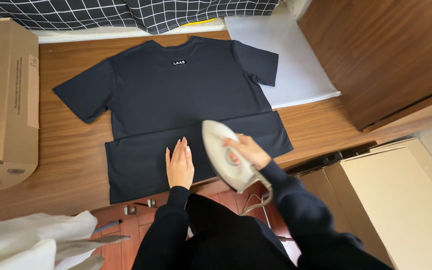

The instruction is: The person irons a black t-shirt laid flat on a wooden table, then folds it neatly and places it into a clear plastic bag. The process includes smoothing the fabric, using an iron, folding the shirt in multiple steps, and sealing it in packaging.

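A dark navy T-shirt (186, 95) lies flat, back side up, on a wooden surface (71, 150), with its lower hem folded up into a band. My left hand (179, 164) rests flat on that folded band, fingers together and extended. My right hand (246, 151) grips the handle of a cream-coloured clothes iron (222, 152), which is tilted over the folded band just right of my left hand. Its cord (262, 192) hangs down toward my lap.
A long cardboard box (7, 100) lies at the left. White fabric (36, 242) is bunched at the lower left. A white sheet (291, 60) lies under the right sleeve. More cardboard boxes (401, 200) stand at the lower right. Checked fabric (126, 12) runs along the top.
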